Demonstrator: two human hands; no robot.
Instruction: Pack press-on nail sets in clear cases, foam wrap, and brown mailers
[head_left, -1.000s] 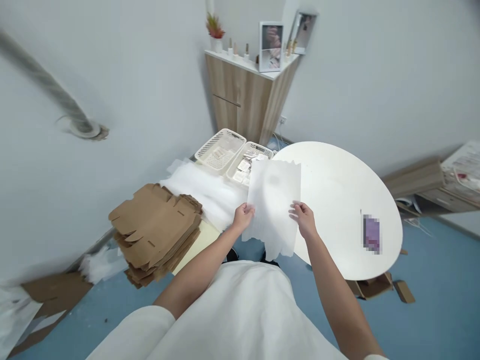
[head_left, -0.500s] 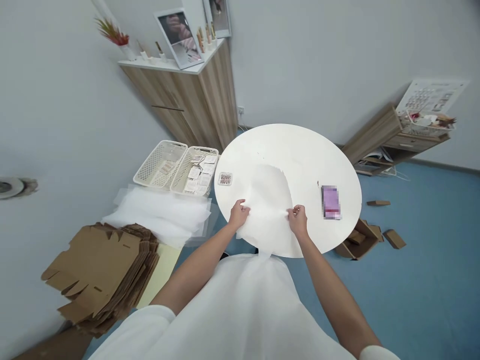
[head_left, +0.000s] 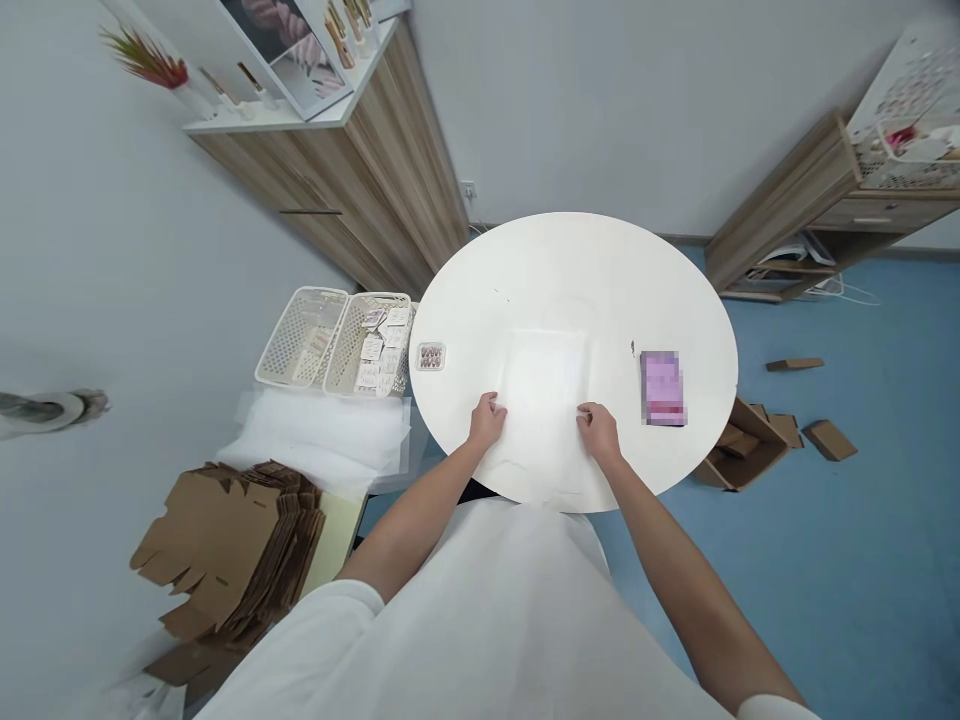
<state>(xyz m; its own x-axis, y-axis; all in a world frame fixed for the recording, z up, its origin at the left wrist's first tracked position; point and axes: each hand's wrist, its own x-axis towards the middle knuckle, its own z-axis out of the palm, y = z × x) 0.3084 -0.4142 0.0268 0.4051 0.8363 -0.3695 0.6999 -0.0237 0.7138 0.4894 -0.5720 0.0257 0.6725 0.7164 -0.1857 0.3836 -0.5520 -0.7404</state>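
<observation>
A thin, translucent white packing sheet [head_left: 546, 390] lies on the round white table [head_left: 667, 290] in front of me. My left hand [head_left: 488, 420] is closed in a pinch on its left edge. Fingers of my right hand [head_left: 599, 430] pinch the right edge the same way. The sheet lies almost flat, with faint wrinkles near the table's front edge. To the left of my left hand is a small clear case [head_left: 430, 356] with rows of little brownish pieces. A purple package [head_left: 663, 388], blurred out, lies to the right of my right hand.
Left of the table are two white baskets [head_left: 300, 340], one with several small white packets, a pile of white sheets [head_left: 322, 430] and stacked flat cardboard boxes [head_left: 217, 540]. A wooden cabinet [head_left: 322, 190] stands behind. An open cardboard box [head_left: 742, 450] is on the floor at right.
The sheet has come down from a raised, curved shape to lie nearly flat on the table. Both hands stay at its edges. My view has tilted and shifted slightly.
</observation>
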